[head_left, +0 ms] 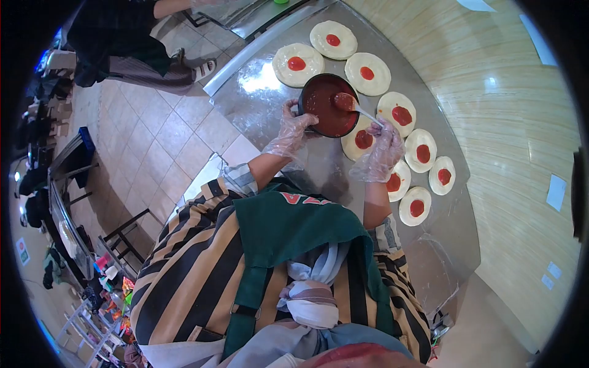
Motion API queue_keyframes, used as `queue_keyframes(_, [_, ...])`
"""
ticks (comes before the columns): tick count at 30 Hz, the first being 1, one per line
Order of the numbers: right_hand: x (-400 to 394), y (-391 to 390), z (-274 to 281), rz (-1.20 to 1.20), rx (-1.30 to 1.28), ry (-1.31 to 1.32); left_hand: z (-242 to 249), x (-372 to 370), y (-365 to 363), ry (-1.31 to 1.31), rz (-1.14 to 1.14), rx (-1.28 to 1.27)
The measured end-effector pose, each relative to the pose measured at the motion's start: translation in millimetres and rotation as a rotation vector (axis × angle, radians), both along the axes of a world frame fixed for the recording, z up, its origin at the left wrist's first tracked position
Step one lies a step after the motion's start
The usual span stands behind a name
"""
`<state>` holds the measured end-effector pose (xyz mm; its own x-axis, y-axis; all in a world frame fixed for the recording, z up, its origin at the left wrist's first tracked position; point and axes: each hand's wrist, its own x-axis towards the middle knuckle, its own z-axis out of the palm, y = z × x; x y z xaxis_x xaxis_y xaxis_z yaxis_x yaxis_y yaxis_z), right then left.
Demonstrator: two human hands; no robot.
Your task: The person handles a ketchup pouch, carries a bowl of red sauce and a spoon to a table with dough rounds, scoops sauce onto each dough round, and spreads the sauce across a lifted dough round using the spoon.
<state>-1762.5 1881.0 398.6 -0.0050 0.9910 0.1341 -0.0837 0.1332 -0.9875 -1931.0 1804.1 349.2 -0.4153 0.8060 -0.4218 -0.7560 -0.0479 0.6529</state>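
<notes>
My left hand (292,132), in a clear plastic glove, grips the near left rim of a dark bowl (329,78) of red sauce (322,110). The bowl is held tilted above the metal table. Between the gloved fingers of my right hand (386,147) is the handle of a ladle (346,103); its head is over the sauce in the bowl and carries red sauce. Several flat dough rounds (368,86) lie around the bowl, each with a red sauce spot in its middle. One round (353,147) is partly hidden behind the bowl and my right hand.
The metal table (245,107) bends along a pale wood-pattern wall (509,122) on the right. Another person (123,46) stands at the upper left on the tiled floor (147,135). A black metal frame (126,239) and cluttered shelves are at the lower left.
</notes>
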Motion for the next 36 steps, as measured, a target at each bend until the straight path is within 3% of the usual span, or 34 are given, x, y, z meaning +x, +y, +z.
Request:
queue_keyframes(5, [0,21,5,-0.08,-0.256,0.311,0,0,13,-0.056,-0.007,-0.008])
queue_keyframes(8, [2,43,1,-0.066,-0.246,0.409,-5,-2,23,-0.077,-0.011,0.001])
queue_keyframes(13, [-10,90,12,-0.112,-0.067,0.234,-4,-5,30,-0.087,0.0,-0.007])
queue_keyframes(15, [-14,105,14,-0.126,0.148,-0.173,-4,-5,30,-0.082,0.019,-0.017])
queue_keyframes(16, [-16,113,12,-0.128,0.148,-0.171,-4,-7,29,-0.079,0.018,-0.016])
queue_keyframes(18, [-14,132,0,-0.042,0.632,-0.824,-6,-8,26,-0.091,0.018,-0.008])
queue_keyframes(19, [-14,139,-8,-0.041,0.63,-0.823,-7,-8,27,-0.091,0.019,-0.011])
queue_keyframes(21, [-17,145,-15,0.14,0.737,-1.088,-7,-10,26,-0.07,0.005,-0.044])
queue_keyframes(25, [-8,136,-6,0.049,0.673,-1.018,-12,-12,29,-0.074,-0.019,-0.061])
queue_keyframes(27, [-2,131,-2,-0.013,0.454,-0.616,-10,-13,32,-0.066,-0.019,-0.062])
queue_keyframes(28, [-3,122,8,-0.017,0.455,-0.621,-7,-13,34,-0.07,-0.024,-0.06])
queue_keyframes(30, [-3,99,26,-0.028,0.166,-0.196,-4,-13,38,-0.08,-0.04,-0.079])
queue_keyframes(33, [0,68,39,0.095,0.221,-0.262,-3,-11,45,-0.077,-0.058,-0.058])
queue_keyframes(34, [6,64,43,0.169,0.457,-0.516,-3,-10,48,-0.079,-0.067,-0.056])
queue_keyframes(36, [2,48,54,0.2,0.552,-0.676,-1,-8,52,-0.056,-0.066,-0.018])
